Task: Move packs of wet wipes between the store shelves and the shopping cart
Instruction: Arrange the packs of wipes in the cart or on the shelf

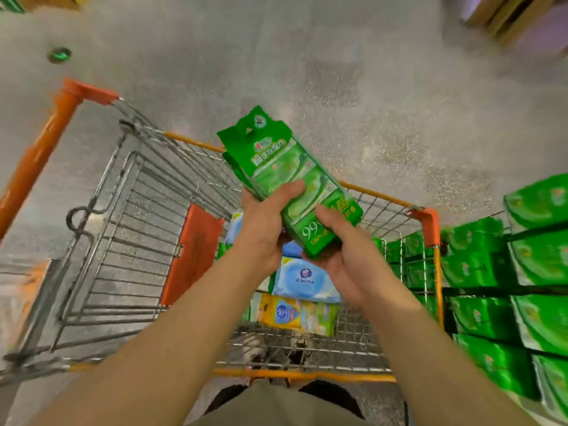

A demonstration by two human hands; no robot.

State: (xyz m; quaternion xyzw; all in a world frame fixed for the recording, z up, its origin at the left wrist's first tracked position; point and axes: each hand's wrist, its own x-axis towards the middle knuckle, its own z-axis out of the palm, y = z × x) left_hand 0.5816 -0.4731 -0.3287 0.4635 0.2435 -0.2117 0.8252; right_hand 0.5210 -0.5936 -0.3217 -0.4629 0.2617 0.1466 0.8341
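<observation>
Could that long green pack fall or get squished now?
Maybe. The green pack is held by both hands over the cart, but the left hand and right hand grip only its lower half, so the top end might flop or slip. If it drops, it would probably land on the blue pack and yellow pack below. It could also snag on the cart's wire rim.

Cart [428, 221] holds blue pack [302, 279], yellow pack [296, 313].

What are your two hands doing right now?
Left hand: grips the green wipes pack from the side.
Right hand: cradles the same pack's lower end.
</observation>
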